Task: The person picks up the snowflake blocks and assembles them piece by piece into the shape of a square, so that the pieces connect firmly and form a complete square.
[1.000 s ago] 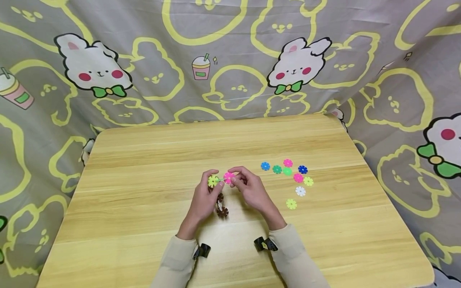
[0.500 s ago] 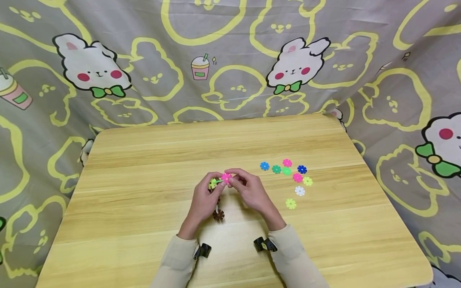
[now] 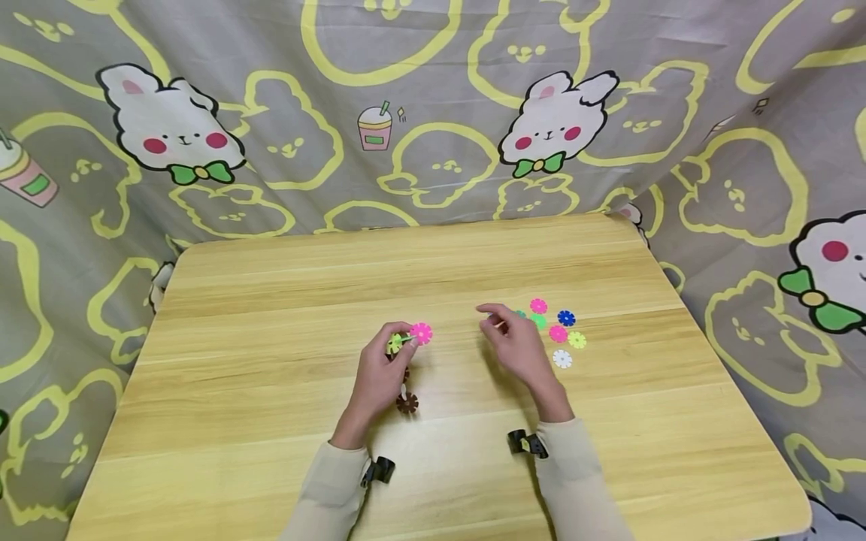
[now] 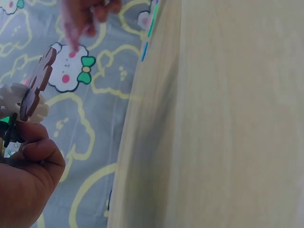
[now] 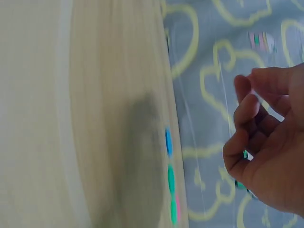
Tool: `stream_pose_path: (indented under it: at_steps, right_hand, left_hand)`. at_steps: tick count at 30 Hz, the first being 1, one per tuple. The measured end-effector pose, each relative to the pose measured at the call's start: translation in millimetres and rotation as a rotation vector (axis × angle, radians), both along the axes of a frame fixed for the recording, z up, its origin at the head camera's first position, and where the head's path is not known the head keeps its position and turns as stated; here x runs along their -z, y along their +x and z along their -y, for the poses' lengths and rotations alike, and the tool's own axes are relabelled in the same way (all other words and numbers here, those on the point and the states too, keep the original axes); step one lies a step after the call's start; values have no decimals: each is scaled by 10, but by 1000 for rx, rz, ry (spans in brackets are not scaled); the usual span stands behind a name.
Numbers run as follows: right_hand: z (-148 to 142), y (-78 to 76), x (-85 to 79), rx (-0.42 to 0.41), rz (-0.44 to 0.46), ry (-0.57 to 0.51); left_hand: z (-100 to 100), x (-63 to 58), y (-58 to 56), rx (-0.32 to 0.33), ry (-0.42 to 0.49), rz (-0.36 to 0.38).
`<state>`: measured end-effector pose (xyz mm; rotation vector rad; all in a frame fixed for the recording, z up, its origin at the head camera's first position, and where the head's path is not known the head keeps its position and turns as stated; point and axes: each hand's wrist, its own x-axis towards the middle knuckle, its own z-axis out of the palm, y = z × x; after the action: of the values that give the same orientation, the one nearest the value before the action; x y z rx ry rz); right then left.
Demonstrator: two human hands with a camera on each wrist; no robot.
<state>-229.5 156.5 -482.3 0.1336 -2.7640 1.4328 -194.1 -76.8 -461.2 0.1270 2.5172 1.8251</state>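
Note:
My left hand [image 3: 382, 370] grips a chain of joined snowflake discs above the table. A pink snowflake disc [image 3: 421, 333] sticks out past the thumb, beside a yellow-green disc [image 3: 395, 343] partly covered by the fingers. From below the hand hangs a brown disc [image 3: 407, 403]; in the left wrist view a brown disc [image 4: 38, 85] is slotted with a white disc [image 4: 10, 99]. Apart from it, my right hand [image 3: 517, 346] hovers over the table with loosely bent fingers and nothing between them. It partly hides the loose discs behind it.
Loose snowflake discs lie flat on the right of the wooden table [image 3: 271, 315]: a pink disc [image 3: 538, 306], a dark blue disc [image 3: 566, 318], a white disc [image 3: 562, 359], a yellow disc [image 3: 576, 340] and several others. A patterned curtain [image 3: 433, 113] hangs behind the table.
My right hand has let go of the pink disc and moved right toward the loose discs. The pink disc now stays joined to the chain in my left hand, which has barely shifted.

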Motion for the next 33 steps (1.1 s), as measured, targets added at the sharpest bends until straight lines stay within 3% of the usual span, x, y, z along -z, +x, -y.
stream_pose_path:
  at_steps: [4,8,10,20,33]
  right_hand:
    - [-284,-31,62,93,-11,152]
    - [-506,-24,92,153,7,225]
    - [-601,-13,118,174,31,253]
    - [-895,54,185,213,184,333]
    - [-961,60,181,153,330,407]
  left_hand:
    - [9,133,-38,-7,-13,24]
    - [37,336,-95,-11,-9,12]
    - [48,371,-105,-8,2,-11]
    - [56,392,-123,5,1,-107]
    - [57,402,-126,5,-2,-89]
